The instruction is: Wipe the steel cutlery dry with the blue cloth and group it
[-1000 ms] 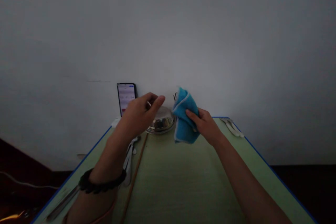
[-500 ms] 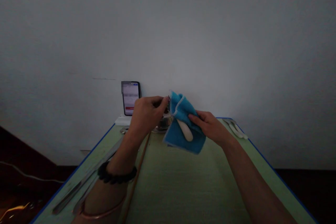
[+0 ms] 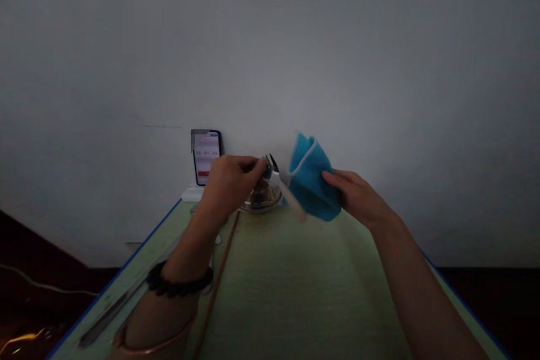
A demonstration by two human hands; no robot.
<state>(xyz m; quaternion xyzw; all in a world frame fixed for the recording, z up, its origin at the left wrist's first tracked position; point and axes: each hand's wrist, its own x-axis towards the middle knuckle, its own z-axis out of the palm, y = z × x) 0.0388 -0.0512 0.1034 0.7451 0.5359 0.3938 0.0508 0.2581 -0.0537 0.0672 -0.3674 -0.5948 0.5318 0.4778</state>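
Between thumb and fingers, my left hand [image 3: 234,180] pinches a fork near its metal head. The tines stick up past my fingertips, and the fork's white handle [image 3: 295,205], smeared by motion, slants down to the right. My right hand [image 3: 354,194] grips a folded blue cloth [image 3: 316,180] with pale edging. The cloth is in the air just right of the fork; whether they touch I cannot tell. Behind my left hand stands a shiny round bowl [image 3: 260,201], partly hidden.
A phone [image 3: 206,157] leans upright in a white stand [image 3: 192,194] by the wall. Metal cutlery [image 3: 113,312] lies along the left of the green table [image 3: 304,292], partly under my left arm. A long thin wooden stick [image 3: 219,287] runs toward me.
My right hand has moved the cloth up and right, off the fork handle it was behind. The left hand still pinches the fork, with its tines now showing.
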